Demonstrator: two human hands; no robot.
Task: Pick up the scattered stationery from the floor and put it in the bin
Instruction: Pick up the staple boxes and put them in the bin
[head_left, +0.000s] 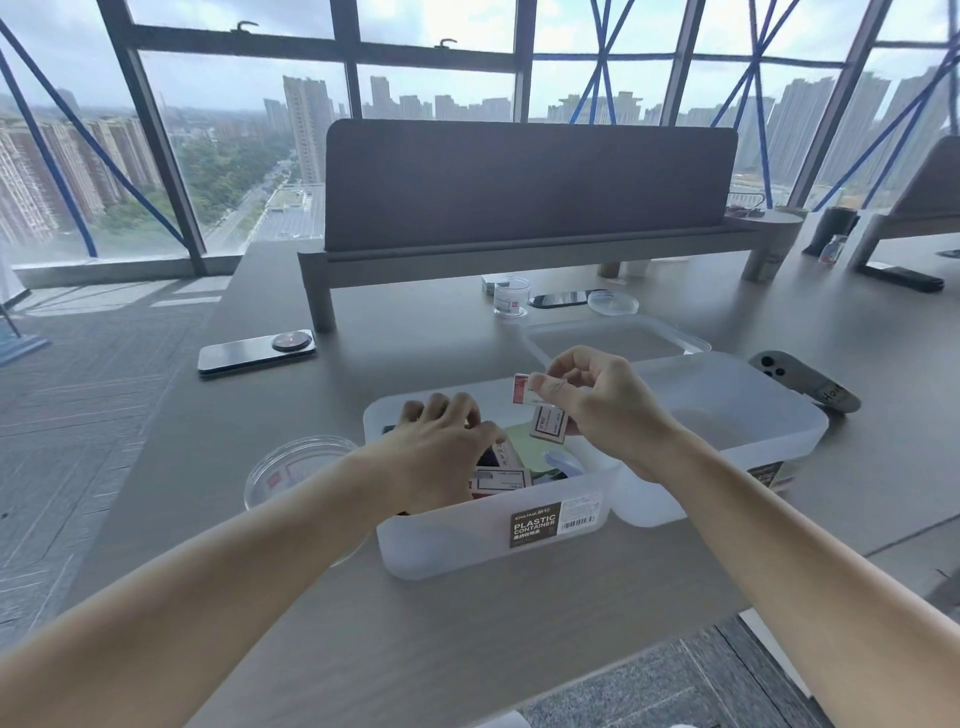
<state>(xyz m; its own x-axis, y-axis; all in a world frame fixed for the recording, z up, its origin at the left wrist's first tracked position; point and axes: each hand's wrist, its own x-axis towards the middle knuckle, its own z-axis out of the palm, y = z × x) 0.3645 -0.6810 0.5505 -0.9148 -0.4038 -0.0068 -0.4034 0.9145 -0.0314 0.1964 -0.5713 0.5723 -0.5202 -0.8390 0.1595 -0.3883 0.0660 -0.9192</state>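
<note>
Above the frosted plastic bin (447, 545), right hand (605, 410) pinches small rectangular boxes (548, 425).

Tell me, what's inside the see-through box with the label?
In the bin lie small labelled boxes, a green pad and a pale blue thing. The left hand covers the rest.

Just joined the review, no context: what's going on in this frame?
A person is working over a translucent plastic container on a grey desk. The right hand pinches small white-and-red labelled cardboard boxes just above the container. The left hand reaches down among similar boxes and other stationery already inside; whether it grips anything is hidden.
</note>
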